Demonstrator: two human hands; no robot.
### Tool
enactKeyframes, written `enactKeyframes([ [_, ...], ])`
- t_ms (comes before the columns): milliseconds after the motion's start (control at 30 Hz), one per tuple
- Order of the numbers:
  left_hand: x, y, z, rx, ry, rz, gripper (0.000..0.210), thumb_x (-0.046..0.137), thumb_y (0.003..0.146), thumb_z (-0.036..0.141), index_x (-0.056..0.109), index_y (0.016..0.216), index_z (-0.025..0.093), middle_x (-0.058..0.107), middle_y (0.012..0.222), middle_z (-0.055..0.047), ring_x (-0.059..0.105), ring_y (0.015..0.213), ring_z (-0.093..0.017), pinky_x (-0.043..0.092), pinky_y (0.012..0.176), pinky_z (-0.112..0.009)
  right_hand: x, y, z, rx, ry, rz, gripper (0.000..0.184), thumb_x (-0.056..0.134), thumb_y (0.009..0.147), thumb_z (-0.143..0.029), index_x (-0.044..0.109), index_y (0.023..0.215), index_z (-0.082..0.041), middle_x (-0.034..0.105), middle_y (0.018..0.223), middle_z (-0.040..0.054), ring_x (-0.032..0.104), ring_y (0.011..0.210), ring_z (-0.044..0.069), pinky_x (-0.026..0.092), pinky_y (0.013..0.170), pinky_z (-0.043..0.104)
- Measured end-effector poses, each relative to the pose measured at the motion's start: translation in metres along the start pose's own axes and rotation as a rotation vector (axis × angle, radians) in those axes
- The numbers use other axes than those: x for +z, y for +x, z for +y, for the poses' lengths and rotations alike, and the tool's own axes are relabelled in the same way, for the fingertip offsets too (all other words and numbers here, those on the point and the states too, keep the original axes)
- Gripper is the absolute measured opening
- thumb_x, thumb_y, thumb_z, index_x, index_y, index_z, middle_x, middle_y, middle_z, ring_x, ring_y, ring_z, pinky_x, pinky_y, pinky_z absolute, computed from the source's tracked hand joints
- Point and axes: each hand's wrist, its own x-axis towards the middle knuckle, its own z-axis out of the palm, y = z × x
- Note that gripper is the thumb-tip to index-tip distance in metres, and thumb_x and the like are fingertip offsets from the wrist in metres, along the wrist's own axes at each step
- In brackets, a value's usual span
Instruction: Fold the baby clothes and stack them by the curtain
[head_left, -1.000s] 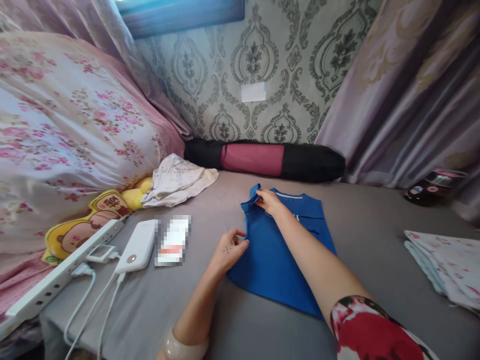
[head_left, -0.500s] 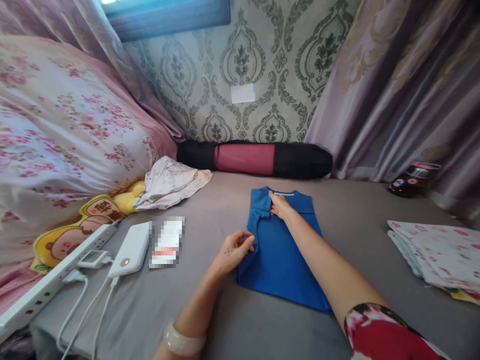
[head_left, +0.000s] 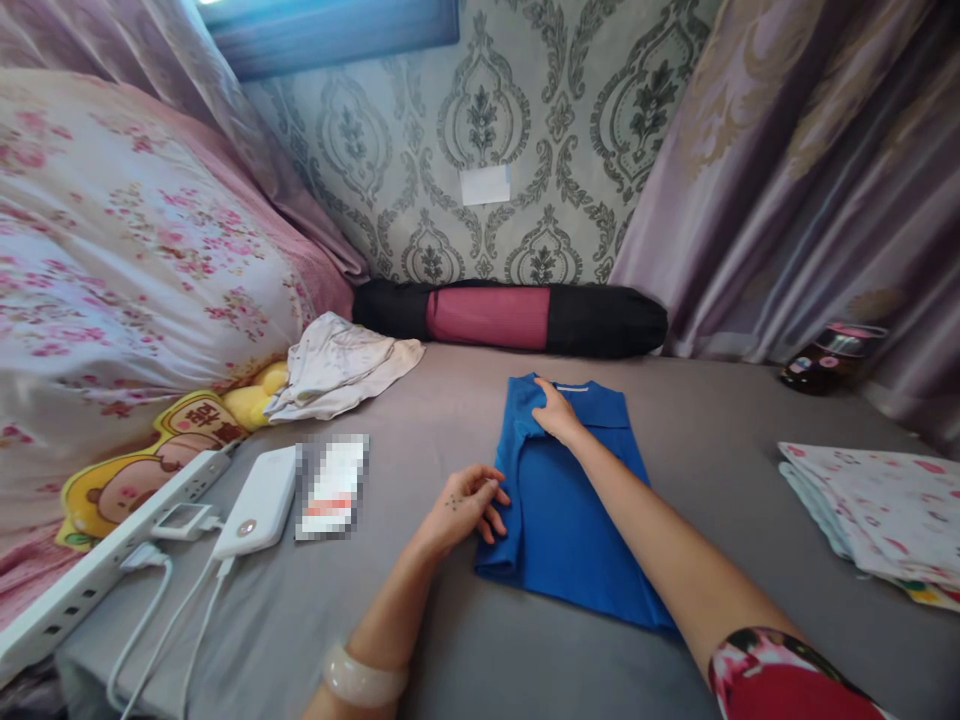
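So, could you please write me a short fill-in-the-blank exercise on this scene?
1. The shirt under the right hand is coloured ____.
2. The bracelet is worn on the ____ arm.
3. From where the person sits or stands, the bottle is to the ____ of the shirt.
4. The power strip is coloured ____.

Missing words: blue; left; right; white.

Light is soft; 1 patch (head_left: 334, 487) looks pixelated.
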Motion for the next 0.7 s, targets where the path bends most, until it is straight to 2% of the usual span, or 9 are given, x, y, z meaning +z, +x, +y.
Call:
enactKeyframes([
  [100, 0.001, 0.0, -0.001, 0.073, 0.123, 0.001, 0.032, 0.055, 0.083, 0.044, 0.055, 0.099, 0.016, 0.062, 0.079, -0.003, 0.061, 0.056, -0.013, 0.049, 0.049, -0.026, -0.004, -0.005, -0.003, -0.039, -0.145, -0.066, 0.056, 0.047, 0.083, -0.009, 0.045, 0.139, -0.011, 0.054, 0.137, 0.0139, 0.052, 0.124, 0.023, 0.04, 0.103, 0.03],
  [167, 0.0, -0.002, 0.001, 0.203, 0.345, 0.045, 0.023, 0.055, 0.085, 0.036, 0.061, 0.097, 0.017, 0.064, 0.081, -0.004, 0.063, 0.071, -0.015, 0.053, 0.065, -0.03, -0.006, -0.011, -0.008, -0.064, -0.246, -0.08, 0.054, 0.044, 0.088, -0.012, 0.041, 0.142, -0.009, 0.051, 0.139, 0.0164, 0.051, 0.124, 0.025, 0.041, 0.102, 0.031],
  [267, -0.001, -0.005, 0.003, 0.428, 0.697, 0.057, 0.019, 0.06, 0.084, 0.028, 0.066, 0.101, 0.021, 0.066, 0.109, -0.007, 0.058, 0.105, -0.021, 0.047, 0.095, -0.038, -0.009, -0.02, -0.015, -0.105, -0.403, -0.102, 0.059, 0.04, 0.088, -0.009, 0.033, 0.146, -0.01, 0.049, 0.139, 0.0184, 0.058, 0.116, 0.027, 0.045, 0.094, 0.034],
  [333, -0.001, -0.005, 0.001, 0.501, 0.846, 0.023, 0.027, 0.062, 0.084, 0.03, 0.064, 0.11, 0.023, 0.06, 0.127, -0.008, 0.049, 0.121, -0.025, 0.04, 0.105, -0.043, -0.012, -0.025, -0.02, -0.135, -0.514, -0.125, 0.064, 0.04, 0.085, -0.004, 0.029, 0.147, -0.01, 0.048, 0.138, 0.0207, 0.061, 0.11, 0.028, 0.047, 0.089, 0.035],
  [400, -0.002, -0.005, -0.003, 0.525, 0.936, -0.007, 0.036, 0.061, 0.086, 0.033, 0.06, 0.121, 0.024, 0.054, 0.137, -0.008, 0.041, 0.132, -0.026, 0.036, 0.11, -0.047, -0.015, -0.027, -0.023, -0.156, -0.601, -0.153, 0.065, 0.042, 0.083, -0.002, 0.031, 0.146, -0.008, 0.047, 0.137, 0.0228, 0.063, 0.106, 0.028, 0.048, 0.087, 0.036],
  [500, -0.002, -0.005, -0.008, 0.534, 1.009, -0.031, 0.042, 0.056, 0.09, 0.036, 0.053, 0.13, 0.024, 0.049, 0.143, -0.009, 0.034, 0.138, -0.027, 0.033, 0.112, -0.049, -0.02, -0.028, -0.026, -0.112, -0.668, -0.168, 0.057, 0.045, 0.082, -0.002, 0.043, 0.138, -0.007, 0.05, 0.133, 0.0239, 0.065, 0.102, 0.028, 0.048, 0.083, 0.035],
  [600, 0.0, -0.006, -0.008, 0.525, 1.054, -0.013, 0.042, 0.055, 0.09, 0.039, 0.054, 0.129, 0.022, 0.051, 0.141, -0.01, 0.036, 0.136, -0.029, 0.035, 0.111, -0.05, -0.023, -0.025, -0.026, -0.02, -0.735, -0.056, 0.044, 0.046, 0.083, -0.005, 0.055, 0.127, -0.007, 0.047, 0.136, 0.0268, 0.063, 0.103, 0.03, 0.047, 0.085, 0.039],
  [633, 0.0, -0.007, -0.006, 0.526, 1.067, 0.004, 0.041, 0.054, 0.09, 0.04, 0.056, 0.127, 0.021, 0.052, 0.139, -0.01, 0.039, 0.135, -0.029, 0.036, 0.11, -0.05, -0.022, -0.024, -0.027, -0.031, -0.752, 0.001, 0.041, 0.044, 0.085, -0.006, 0.058, 0.123, -0.006, 0.046, 0.137, 0.0272, 0.061, 0.107, 0.032, 0.045, 0.088, 0.042],
  [700, 0.003, -0.007, -0.004, 0.543, 1.096, 0.046, 0.037, 0.05, 0.092, 0.04, 0.057, 0.124, 0.021, 0.055, 0.136, -0.011, 0.042, 0.132, -0.028, 0.037, 0.109, -0.05, -0.017, -0.023, -0.028, -0.142, -0.741, 0.063, 0.039, 0.039, 0.088, -0.009, 0.061, 0.12, -0.007, 0.046, 0.14, 0.0253, 0.054, 0.118, 0.033, 0.039, 0.097, 0.044],
])
